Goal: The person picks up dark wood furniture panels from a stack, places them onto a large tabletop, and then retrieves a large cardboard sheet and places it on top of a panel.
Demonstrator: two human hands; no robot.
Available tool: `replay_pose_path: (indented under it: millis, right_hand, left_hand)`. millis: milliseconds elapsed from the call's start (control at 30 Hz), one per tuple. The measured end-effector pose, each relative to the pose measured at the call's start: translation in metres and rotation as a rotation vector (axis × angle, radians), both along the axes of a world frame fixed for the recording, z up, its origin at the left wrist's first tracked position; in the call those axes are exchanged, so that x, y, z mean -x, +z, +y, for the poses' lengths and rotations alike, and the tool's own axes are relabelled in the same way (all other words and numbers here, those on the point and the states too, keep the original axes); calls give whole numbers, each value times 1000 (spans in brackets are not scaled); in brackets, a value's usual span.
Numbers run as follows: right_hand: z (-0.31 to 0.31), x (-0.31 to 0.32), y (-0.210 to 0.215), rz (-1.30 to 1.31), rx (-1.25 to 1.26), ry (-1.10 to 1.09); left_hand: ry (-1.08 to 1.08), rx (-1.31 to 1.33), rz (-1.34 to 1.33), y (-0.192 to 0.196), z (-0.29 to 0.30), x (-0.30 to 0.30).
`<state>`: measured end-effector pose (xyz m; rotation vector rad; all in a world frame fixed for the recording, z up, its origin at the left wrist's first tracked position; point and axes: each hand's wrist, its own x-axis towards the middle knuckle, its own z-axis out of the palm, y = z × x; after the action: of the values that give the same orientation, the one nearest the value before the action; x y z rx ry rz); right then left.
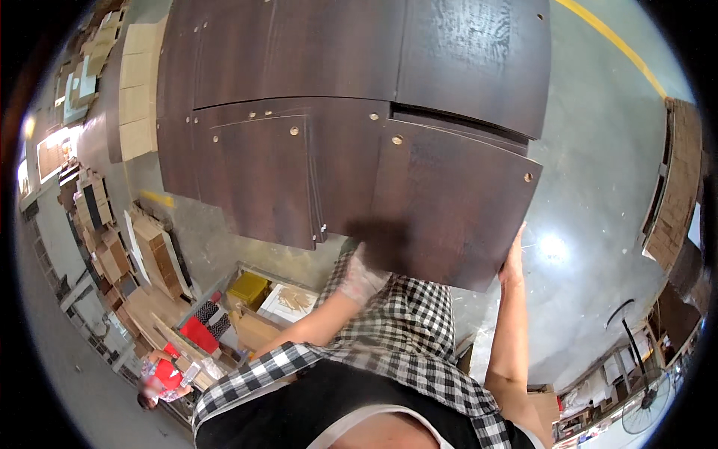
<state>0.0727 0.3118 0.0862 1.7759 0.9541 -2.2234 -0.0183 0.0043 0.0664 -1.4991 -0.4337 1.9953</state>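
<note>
From afar, I see the right hand (512, 263) clasping the right edge of a dark brown, rectangular wooden panel (456, 206), atop stacked dark brown boards (329, 52). The left hand (364, 282) is at its near edge; its grip I cannot tell.

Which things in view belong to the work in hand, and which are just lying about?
In hand:
- near-right panel, right hand at its right edge, left hand by its near edge
- other dark panels

Apparently lying about:
- yellow box
- fan
</note>
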Motion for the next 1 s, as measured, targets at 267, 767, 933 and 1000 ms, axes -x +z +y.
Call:
replay_pose_path:
  millis: [267,767,933,1000]
  right_hand:
    - [-13,-35,-26,245,-205,-89]
    - [-8,-61,1,62,-343,211]
    - [6,-69,1,18,-214,218]
    - [7,-70,-1,22,-183,212]
  left_hand:
    - [-188,24,59,-17,-5,-2]
    - [-1282,874,1675,-19,-8,-43]
    - [-1419,1080,1962,-7,11,-23]
    - [-1478,1122,2025,-1,15,-10]
